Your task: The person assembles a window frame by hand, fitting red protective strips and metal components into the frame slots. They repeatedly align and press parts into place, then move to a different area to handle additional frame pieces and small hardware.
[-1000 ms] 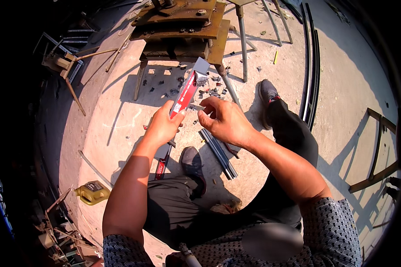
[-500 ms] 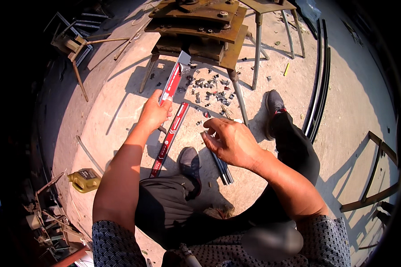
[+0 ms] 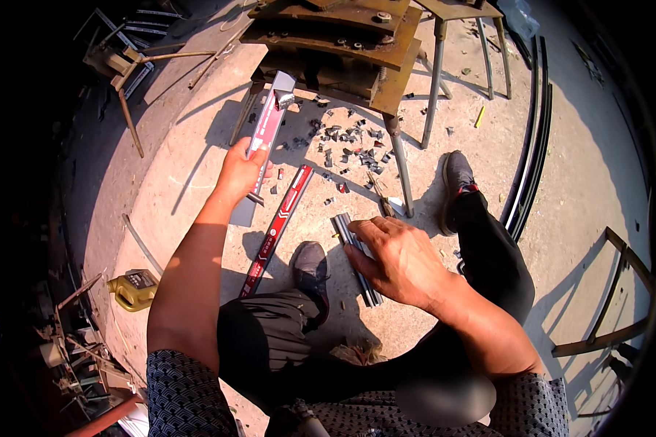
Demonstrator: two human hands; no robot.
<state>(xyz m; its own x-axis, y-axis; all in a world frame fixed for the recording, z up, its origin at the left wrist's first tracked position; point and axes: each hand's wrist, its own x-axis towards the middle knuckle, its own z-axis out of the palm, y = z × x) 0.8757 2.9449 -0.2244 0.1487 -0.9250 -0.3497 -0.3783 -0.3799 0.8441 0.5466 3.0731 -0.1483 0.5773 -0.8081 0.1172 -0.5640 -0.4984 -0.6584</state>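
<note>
Holding a long red-and-grey metal strip (image 3: 266, 142) up in the left hand (image 3: 242, 169) — fingers wrapped round its middle, long axis running from lower left up toward the rusty steel press stand (image 3: 342, 44), top end almost reaching its shadowed underside. Lying just beside it on the concrete floor (image 3: 182, 146), a second red strip (image 3: 277, 229), roughly parallel, lower end near the dark shoe (image 3: 310, 266). Hovering lower and to the right, the right hand (image 3: 401, 258) — fingers spread fairly wide and flat, palm down, gripping nothing, fingertips touching or nearly touching a bundle of dark grey bars (image 3: 357, 258) lying on the floor; hard to tell which. Bars running diagonally, upper left to lower right, straight under that hand, so right hand clearly nearer to them, left hand well apart. Scattered between the stand's legs, a litter of small grey metal offcuts (image 3: 342, 142). Sitting far left by the floor's edge, a yellow jug-shaped plastic can (image 3: 133, 289), label too small to make out. Running along the right, long black curved rails (image 3: 532, 146); beside them a small yellow stub (image 3: 479, 116).
</note>
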